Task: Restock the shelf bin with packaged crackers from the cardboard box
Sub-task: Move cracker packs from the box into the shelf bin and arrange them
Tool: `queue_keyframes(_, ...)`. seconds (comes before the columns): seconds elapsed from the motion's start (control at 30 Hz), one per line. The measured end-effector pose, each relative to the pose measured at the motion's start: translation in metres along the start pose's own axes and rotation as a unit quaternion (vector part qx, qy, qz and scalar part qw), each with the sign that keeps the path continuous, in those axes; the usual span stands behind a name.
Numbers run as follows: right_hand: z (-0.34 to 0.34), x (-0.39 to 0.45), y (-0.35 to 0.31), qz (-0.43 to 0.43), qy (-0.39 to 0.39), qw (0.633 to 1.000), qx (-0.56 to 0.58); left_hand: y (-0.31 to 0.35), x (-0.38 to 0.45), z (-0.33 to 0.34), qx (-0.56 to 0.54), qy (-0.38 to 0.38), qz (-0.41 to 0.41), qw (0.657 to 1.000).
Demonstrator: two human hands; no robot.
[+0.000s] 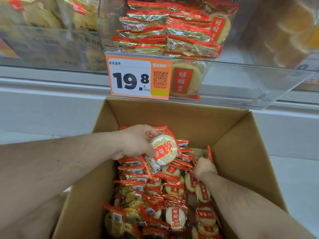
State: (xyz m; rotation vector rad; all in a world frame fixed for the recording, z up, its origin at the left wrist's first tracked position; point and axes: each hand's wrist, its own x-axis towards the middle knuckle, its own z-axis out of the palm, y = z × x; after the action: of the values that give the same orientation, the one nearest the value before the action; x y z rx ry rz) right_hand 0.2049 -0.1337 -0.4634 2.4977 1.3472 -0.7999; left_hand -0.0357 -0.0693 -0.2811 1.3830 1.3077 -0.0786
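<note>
packet in the left hand, bin straight above and ahead

the left hand [138,142] grips a small stack of cracker packets [164,150] just above the heap in the cardboard box [241,135], fingers curled over the top edge and thumb under; the front packet faces the camera, its long axis tilted up toward the shelf. the shelf bin [169,31] lies directly beyond and above this hand, already holding rows of packets, so the left hand is the nearer one for the lift. the right hand [204,167] sits lower and to the right, fingers curled down among loose packets [172,190] by the box's right wall; it seems to pinch one, though the grasp is partly hidden. between the hands and the bin stand the box's far wall and the bin's clear front lip with the price tag [138,77], which the load would likely need to clear from above.
</note>
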Motion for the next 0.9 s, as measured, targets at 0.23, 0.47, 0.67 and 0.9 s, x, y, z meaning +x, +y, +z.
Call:
queue_keyframes(0.23,-0.076,-0.045,-0.014,-0.066,0.029,0.997,-0.037,0.015,-0.019,-0.008,0.006,0.042,0.045,0.998)
queue_keyframes(0.47,-0.167,-0.142,0.005,-0.201,0.163,0.966,0.008,0.034,-0.049,-0.018,-0.070,-0.011,0.062,0.996)
queue_keyframes(0.67,-0.187,-0.185,0.030,-0.444,0.423,0.785,0.084,0.041,-0.074,-0.032,-0.050,-0.027,0.074,0.996)
queue_keyframes(0.9,-0.192,-0.200,0.021,-0.512,0.510,0.682,0.116,0.054,-0.101,-0.032,-0.023,-0.003,0.137,0.990)
